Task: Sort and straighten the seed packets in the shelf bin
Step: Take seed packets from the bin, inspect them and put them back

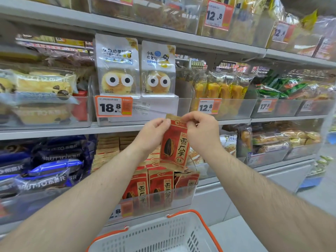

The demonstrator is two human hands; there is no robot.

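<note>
A red and tan sunflower seed packet (174, 148) hangs upright in the air in front of the shelves. My left hand (152, 132) pinches its top left corner and my right hand (201, 131) pinches its top right edge. Below it a clear plastic shelf bin (181, 199) holds several more of the same seed packets (160, 184). The front ones stand upright, and the one at the right (187, 180) leans sideways. More packets are stacked flat further back in the bin.
A white shopping basket (156, 235) with orange handles sits directly below my arms. Clear bins of bread and snacks with orange price tags fill the shelves around. Blue snack packs (47, 170) lie in the bin to the left.
</note>
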